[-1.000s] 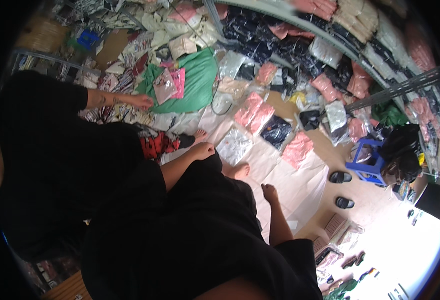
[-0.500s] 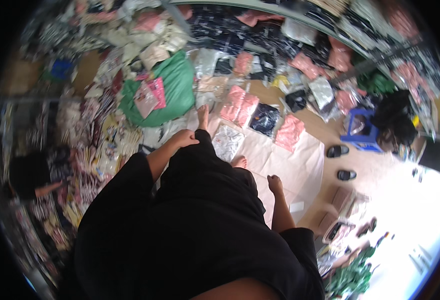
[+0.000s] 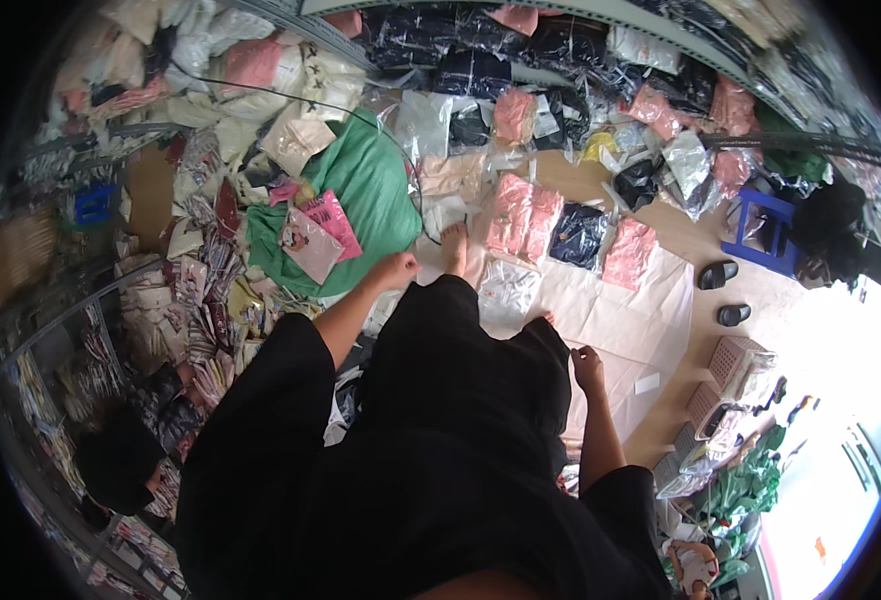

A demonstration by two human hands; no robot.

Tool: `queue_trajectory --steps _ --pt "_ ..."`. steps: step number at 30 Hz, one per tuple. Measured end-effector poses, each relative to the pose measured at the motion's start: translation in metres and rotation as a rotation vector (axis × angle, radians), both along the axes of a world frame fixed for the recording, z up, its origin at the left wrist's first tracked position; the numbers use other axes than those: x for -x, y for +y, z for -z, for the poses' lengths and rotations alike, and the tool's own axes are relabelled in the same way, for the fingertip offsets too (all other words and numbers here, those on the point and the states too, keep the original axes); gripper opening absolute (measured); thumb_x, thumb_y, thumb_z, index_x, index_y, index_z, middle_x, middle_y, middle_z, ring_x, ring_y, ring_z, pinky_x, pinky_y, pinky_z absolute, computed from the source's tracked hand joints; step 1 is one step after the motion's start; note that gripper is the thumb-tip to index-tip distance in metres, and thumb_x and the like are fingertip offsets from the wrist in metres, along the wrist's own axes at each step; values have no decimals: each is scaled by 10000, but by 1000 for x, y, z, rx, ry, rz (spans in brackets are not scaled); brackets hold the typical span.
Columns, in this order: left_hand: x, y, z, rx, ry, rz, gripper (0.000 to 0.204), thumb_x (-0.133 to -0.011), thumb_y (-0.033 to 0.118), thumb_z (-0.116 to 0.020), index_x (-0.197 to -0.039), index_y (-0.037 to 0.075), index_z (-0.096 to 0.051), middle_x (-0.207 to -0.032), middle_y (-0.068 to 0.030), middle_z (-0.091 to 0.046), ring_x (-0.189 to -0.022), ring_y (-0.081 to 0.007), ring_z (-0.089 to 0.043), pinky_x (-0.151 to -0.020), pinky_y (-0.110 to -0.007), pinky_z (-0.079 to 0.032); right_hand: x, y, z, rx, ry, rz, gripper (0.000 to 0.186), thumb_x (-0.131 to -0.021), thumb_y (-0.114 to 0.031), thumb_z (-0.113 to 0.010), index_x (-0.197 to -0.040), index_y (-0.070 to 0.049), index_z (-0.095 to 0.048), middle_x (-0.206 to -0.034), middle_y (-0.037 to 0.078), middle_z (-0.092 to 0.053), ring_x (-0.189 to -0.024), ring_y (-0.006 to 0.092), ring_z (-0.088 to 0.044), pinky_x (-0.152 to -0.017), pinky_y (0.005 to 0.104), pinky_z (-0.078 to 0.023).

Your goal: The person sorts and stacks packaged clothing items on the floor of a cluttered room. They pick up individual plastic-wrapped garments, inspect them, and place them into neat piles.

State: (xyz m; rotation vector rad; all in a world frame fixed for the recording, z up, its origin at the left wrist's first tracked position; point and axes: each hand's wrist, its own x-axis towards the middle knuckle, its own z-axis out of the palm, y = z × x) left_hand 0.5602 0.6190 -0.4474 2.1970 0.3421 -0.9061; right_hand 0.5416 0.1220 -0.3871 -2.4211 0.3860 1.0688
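Two pink packets [image 3: 312, 248] lie on the green sack [image 3: 385, 185]; the co-worker's hand at its left edge a second ago is gone, so no hand touches them. The left hand [image 3: 397, 268] hangs just off the sack's near right edge, the right hand [image 3: 587, 368] well right of it, each grip loosely curled, nothing visibly held, exact closure unclear.

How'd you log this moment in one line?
Left hand: nothing visibly held, appears near green sack | Right hand: nothing visibly held, appears over pale floor sheet | Dark bagged garment: between pink ones
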Motion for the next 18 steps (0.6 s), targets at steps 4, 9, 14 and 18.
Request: queue_trajectory --steps 4,9,14,18 --pt "-62 37 68 -78 40 37 271 -793 305 -598 -844 42 -641 -834 -169 -648 -813 -314 -624 -704 -408 -483 -24 68 44 -88 -7 57 326 -834 -329 -572 -881 -10 -615 -794 191 -643 -753 310 -635 -682 384 -479" --pt "-148 52 236 -170 -2 53 199 -795 295 -583 -902 136 -635 -882 -168 -636 -847 -339 -612 -746 -426 -485 -70 157 165 -268 158 182 266 -826 -258 -575 -894 -1 -596 -732 191 -608 -702 309 -619 -653 385 -466" --pt "-246 29 379 -455 26 12 456 -802 308 -552 -1250 257 -480 -1260 -250 -421 -1116 -391 -479 -918 -449 -421 -105 207 274 -320 177 231 243 -849 -243 -562 -882 -3 -583 -589 123 -537 -523 200 -518 -529 338 -409" --pt "-292 26 457 -632 102 -102 537 -817 280 -489 -1339 307 -366 -1426 -276 -133 -1254 -471 -293 -973 -559 -322 -105 201 336 -418 214 300 215 -864 -210 -555 -863 4 -571 -533 70 -479 -478 115 -430 -478 297 -354"
